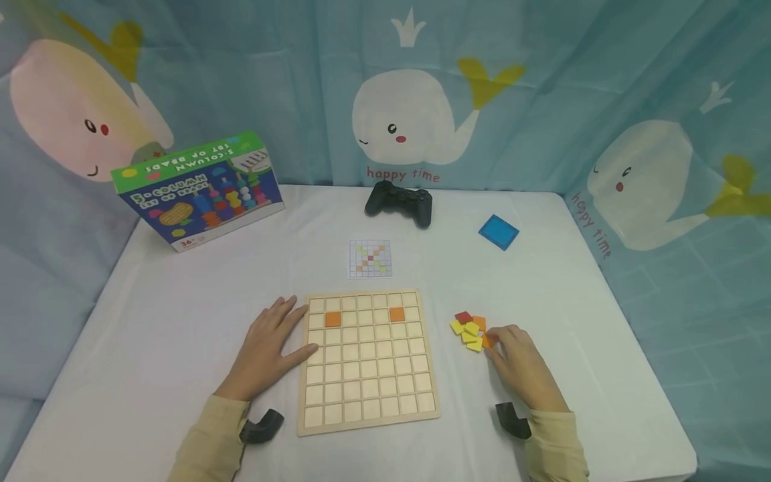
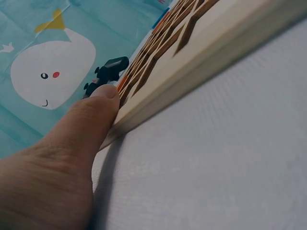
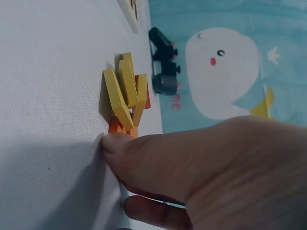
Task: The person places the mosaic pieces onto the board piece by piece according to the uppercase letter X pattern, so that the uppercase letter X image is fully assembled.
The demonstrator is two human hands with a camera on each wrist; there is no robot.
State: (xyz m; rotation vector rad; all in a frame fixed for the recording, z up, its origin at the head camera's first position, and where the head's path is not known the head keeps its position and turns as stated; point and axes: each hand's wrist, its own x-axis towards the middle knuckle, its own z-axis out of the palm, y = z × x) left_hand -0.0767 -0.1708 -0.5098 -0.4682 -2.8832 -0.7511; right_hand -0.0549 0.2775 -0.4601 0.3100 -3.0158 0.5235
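A wooden grid board [image 1: 364, 361] lies in front of me, with two orange tiles [image 1: 332, 319] in its second row. My left hand [image 1: 283, 335] rests flat on the table, straight fingers along the board's left edge. Its thumb [image 2: 96, 115] presses against the board's side [image 2: 201, 62]. To the right of the board lies a small pile of yellow, orange and red tiles [image 1: 470, 329]. My right hand [image 1: 495, 341] is at the pile's near side, thumb and finger pinching an orange tile [image 3: 115, 125]. Yellow tiles [image 3: 122, 88] lean just beyond it.
A pattern card [image 1: 370, 258] lies beyond the board. Farther back are a black game controller [image 1: 399, 201], a blue square [image 1: 498, 231] at the right and a toy box [image 1: 199, 191] at the left. A whale-print curtain hangs behind the white table [image 1: 150, 335].
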